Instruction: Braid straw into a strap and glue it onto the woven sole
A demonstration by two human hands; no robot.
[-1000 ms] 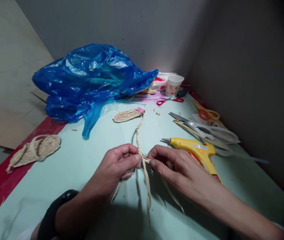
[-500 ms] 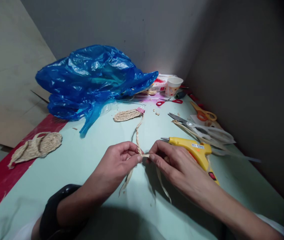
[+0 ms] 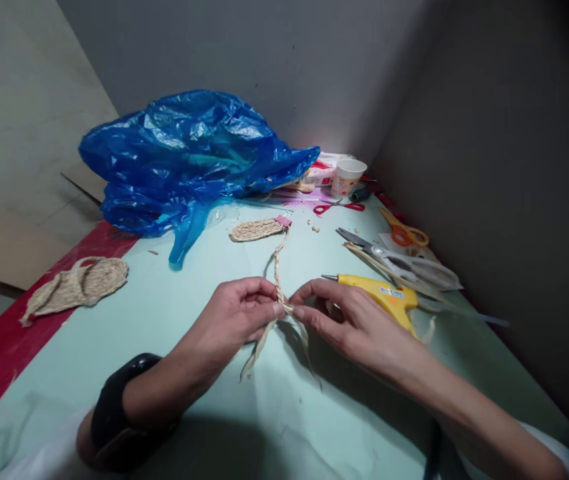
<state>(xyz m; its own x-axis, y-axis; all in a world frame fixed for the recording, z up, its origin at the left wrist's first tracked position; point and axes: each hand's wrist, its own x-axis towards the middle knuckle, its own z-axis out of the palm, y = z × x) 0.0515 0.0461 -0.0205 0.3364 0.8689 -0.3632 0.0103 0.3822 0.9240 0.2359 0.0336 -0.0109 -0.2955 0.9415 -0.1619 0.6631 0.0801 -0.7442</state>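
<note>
A thin braid of pale straw-like fibre (image 3: 277, 270) runs toward me from a small coiled sole-shaped piece (image 3: 257, 230), which has a pink clip (image 3: 284, 221) at its right end. My left hand (image 3: 244, 310) pinches the near end of the braid between thumb and forefinger. Close beside it, my right hand (image 3: 339, 317) is closed on a loose strand at the same spot. Loose strand ends (image 3: 263, 350) hang below the fingers. A finished-looking woven slipper (image 3: 97, 280) with a strap lies at the left.
A yellow glue gun (image 3: 379, 291) lies just beyond my right hand. Behind it are large grey scissors (image 3: 404, 257), orange scissors (image 3: 404, 233) and red scissors (image 3: 339, 208). A blue plastic bag (image 3: 199, 153) and a paper cup (image 3: 349, 177) stand at the back, near the wall.
My right hand has come slightly left, closer to my left hand, and its strand now shows shorter between the fingers. The view has shifted a little.
</note>
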